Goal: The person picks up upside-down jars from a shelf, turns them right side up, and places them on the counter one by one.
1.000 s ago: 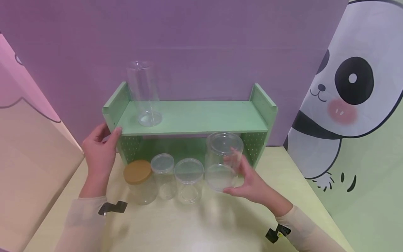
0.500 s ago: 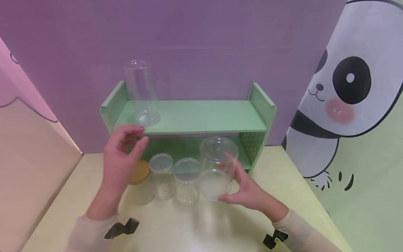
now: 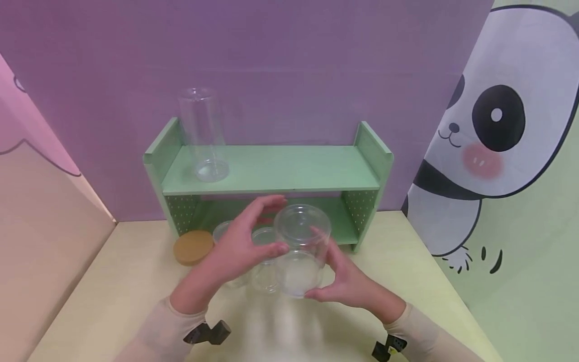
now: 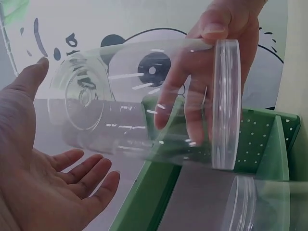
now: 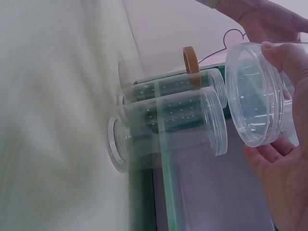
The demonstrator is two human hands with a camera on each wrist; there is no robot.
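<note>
My right hand holds a wide clear plastic jar by its right side, fingers and thumb curved round it. A thick ringed, lid-like end of this jar faces down, and a dimpled round end faces up. My left hand reaches in at the jar's left side, its fingers spread and bent a little; the left wrist view shows a gap between palm and jar. Behind the left hand stand two smaller clear lidded jars and a jar with a tan lid, partly hidden.
A green two-tier shelf stands at the back against a purple wall. On its upper board, at the left, is a tall clear cylinder. The pale table extends in front. A panda drawing covers the right wall.
My left hand has left the shelf's left side and moved right and down to beside the held jar. My right hand has brought the jar left and closer to me.
</note>
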